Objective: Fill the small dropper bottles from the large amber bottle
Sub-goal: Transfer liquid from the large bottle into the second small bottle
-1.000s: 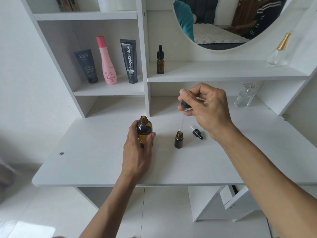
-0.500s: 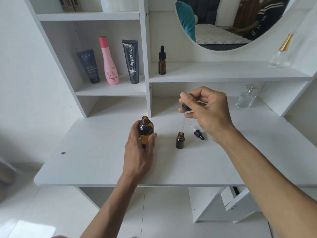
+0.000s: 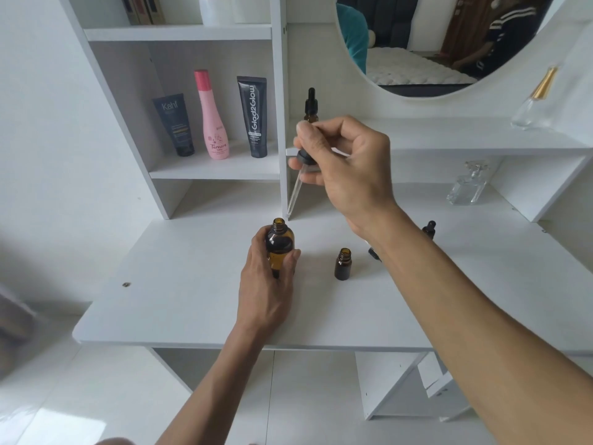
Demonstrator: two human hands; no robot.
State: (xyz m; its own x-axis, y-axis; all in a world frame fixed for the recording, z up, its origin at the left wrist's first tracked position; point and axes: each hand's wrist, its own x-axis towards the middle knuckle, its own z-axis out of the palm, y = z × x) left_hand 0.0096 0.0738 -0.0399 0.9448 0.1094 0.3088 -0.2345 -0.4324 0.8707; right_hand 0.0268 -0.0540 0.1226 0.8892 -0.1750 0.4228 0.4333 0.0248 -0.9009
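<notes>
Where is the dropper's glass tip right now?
In the head view, the dropper pinched by the right hand slants down-left, its tip just above and right of the large amber bottle's open mouth.

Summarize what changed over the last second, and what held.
The right hand carried the dropper leftward, from over the small open bottle to just above the mouth of the large amber bottle. It kept its pinch on the dropper cap. The left hand still grips the large bottle; both bottles stayed put on the desk.
</notes>
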